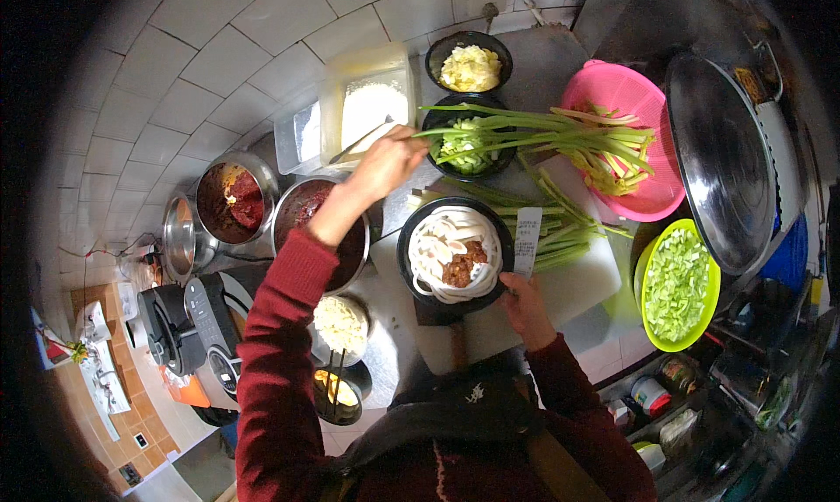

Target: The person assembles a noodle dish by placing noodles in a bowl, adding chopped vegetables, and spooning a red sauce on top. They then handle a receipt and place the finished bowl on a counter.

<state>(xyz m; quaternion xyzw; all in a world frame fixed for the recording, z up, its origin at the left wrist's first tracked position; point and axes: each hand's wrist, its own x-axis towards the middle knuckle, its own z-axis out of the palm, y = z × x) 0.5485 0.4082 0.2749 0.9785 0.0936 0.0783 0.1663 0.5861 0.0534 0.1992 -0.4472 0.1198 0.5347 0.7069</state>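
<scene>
The left hand point(391, 162), reaching to the far side of the counter, covers part of a spoon point(359, 143) whose grip cannot be made out, while the left sleeve point(284, 327) hides the near rim of a steel pot point(302, 206) of dark red sauce. The right hand point(525, 305) grips the near edge of a black bowl point(455, 252), its fingertips lost beneath the rim. To the right, jars point(652, 395) on a low shelf fall into shadow, too dim to identify.

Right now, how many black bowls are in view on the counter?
3. One with noodles sits by the right hand; one with chopped greens lies under the long stalks; one with pale yellow food stands near the wall. Others may be hidden.
</scene>
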